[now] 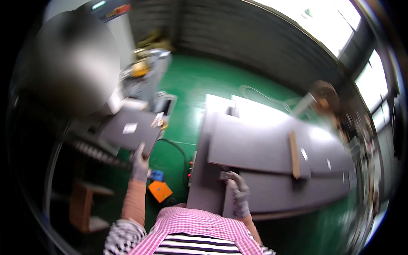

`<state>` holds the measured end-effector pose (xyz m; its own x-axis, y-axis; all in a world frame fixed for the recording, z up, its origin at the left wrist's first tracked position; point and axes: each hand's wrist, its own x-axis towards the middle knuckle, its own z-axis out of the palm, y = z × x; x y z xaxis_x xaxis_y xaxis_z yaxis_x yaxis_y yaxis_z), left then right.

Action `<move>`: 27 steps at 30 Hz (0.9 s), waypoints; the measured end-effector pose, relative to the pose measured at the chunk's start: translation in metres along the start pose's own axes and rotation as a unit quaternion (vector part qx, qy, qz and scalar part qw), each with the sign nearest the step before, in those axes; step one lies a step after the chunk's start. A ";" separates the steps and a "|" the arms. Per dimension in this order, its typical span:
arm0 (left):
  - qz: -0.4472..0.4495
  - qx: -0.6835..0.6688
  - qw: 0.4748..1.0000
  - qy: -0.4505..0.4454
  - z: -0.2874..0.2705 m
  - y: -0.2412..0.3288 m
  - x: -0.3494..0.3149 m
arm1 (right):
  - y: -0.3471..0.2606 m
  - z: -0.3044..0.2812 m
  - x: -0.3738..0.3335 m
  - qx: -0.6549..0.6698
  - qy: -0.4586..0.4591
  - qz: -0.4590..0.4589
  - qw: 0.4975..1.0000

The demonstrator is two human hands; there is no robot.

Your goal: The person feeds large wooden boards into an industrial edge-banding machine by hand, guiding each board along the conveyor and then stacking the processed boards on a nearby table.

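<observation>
My left hand (139, 162), in a grey glove, grips the near corner of a dark flat panel (117, 134), its thumb on the top face. A white label (130, 128) lies on that panel, and the panel rests by a machine at the left. My right hand (239, 193), gloved too, is held with bent fingers over the near edge of the dark boards on the right. At its fingertips is a small greyish piece (223, 175), too blurred to name; the fingers look closed on it. A large dark board (255, 144) lies just beyond this hand.
A wooden strip (294, 155) lies across the stacked boards. On the green floor (191, 76) are an orange box (160, 191), a blue connector (157, 175) and a dark cable. A big rounded grey machine part (76, 63) fills the upper left. A brown stool-like frame (81, 206) stands lower left.
</observation>
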<state>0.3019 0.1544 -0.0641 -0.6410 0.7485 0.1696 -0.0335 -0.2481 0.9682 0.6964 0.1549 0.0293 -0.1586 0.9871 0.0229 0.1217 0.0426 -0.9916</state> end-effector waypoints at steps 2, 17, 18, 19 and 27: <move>-0.186 -0.302 0.931 0.083 0.036 0.056 -0.047 | -0.005 0.021 0.004 0.191 -0.130 0.067 0.971; -0.208 -0.034 0.797 -0.566 0.264 0.097 -0.187 | 0.002 -0.118 -0.028 0.448 0.263 0.054 0.853; -0.225 -0.076 0.777 -0.583 0.265 0.095 -0.193 | 0.013 -0.142 -0.027 0.421 0.305 0.029 0.854; -0.235 -0.093 0.753 -0.608 0.260 0.087 -0.194 | 0.008 -0.160 -0.029 0.408 0.335 0.045 0.848; -0.455 -0.035 0.736 -0.500 0.161 0.061 -0.196 | 0.063 -0.320 -0.005 0.443 0.455 0.041 0.772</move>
<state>0.5489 0.0914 -0.0083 0.5556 0.6931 -0.4592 -0.1608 0.6315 0.7585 1.0181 0.2020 0.0078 0.6163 0.6979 -0.3648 -0.6865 0.2492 -0.6831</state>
